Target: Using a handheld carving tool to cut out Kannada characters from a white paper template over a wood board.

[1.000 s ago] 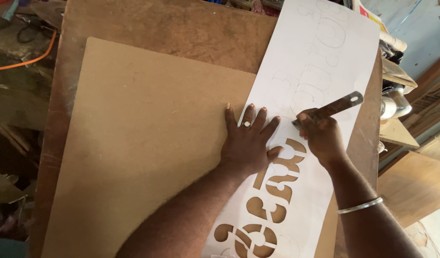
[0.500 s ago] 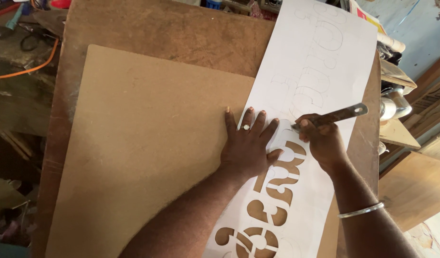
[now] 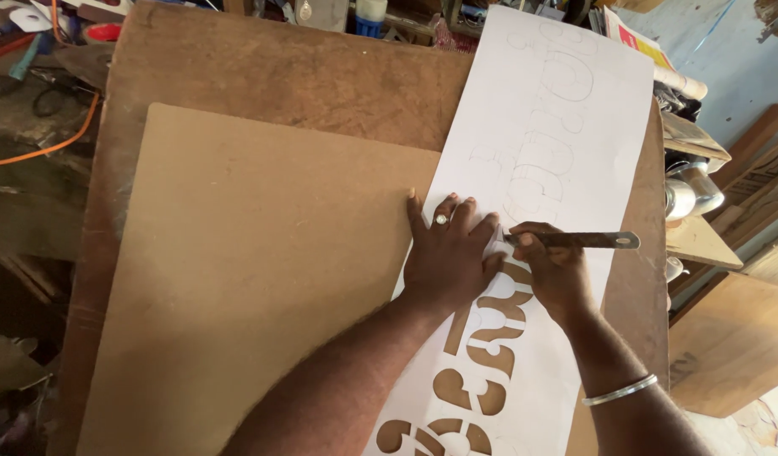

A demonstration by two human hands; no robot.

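Head view: left hand (image 3: 446,257) flat, fingers spread, pinning white stencil sheet (image 3: 558,169); right hand (image 3: 556,268) just beside, gripping metal blade (image 3: 575,241), sheet's long axis running away up the table (image 3: 262,76).

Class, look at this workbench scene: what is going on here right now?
A person is cutting letter shapes out of a long white paper sheet lying on a brown board. The left hand presses flat on the sheet to steady it. The right hand holds a thin metal blade with its tip on the paper. The nearer letters are already cut out; the farther ones are only pencil outlines.
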